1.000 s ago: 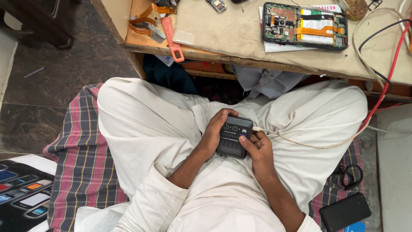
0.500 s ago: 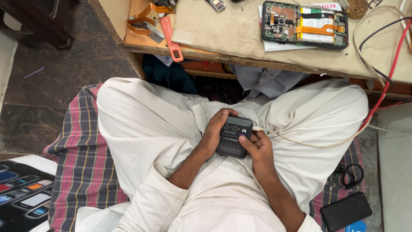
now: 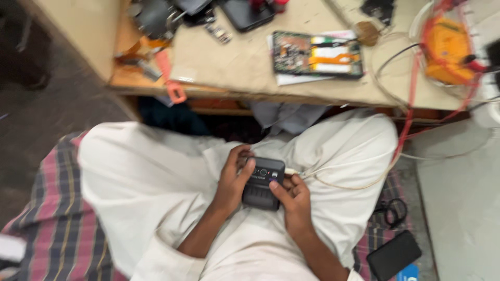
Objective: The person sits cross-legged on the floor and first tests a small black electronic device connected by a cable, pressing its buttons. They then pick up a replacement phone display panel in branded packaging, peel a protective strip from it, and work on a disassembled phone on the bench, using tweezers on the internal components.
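Both hands are gripping a small dark device (image 3: 263, 183) over the lap. The left hand (image 3: 234, 179) is wrapping its left edge, thumb lying on the top face near the round buttons. The right hand (image 3: 292, 196) is clasping the lower right corner, thumb pressing on the face, fingers curled underneath. A pale cable (image 3: 333, 179) is running out of the device's right side, just beside the right fingers, and looping off to the right. Below and right of the grip, a black slab (image 3: 394, 254) is lying on the checked cloth (image 3: 57, 224), with a black coil (image 3: 390, 211) near it. Beyond the hands, a low table (image 3: 234, 62) is carrying an opened phone (image 3: 317, 54) with orange ribbon, other blurred parts to its left, and red wires (image 3: 411, 99) hanging off the right end.
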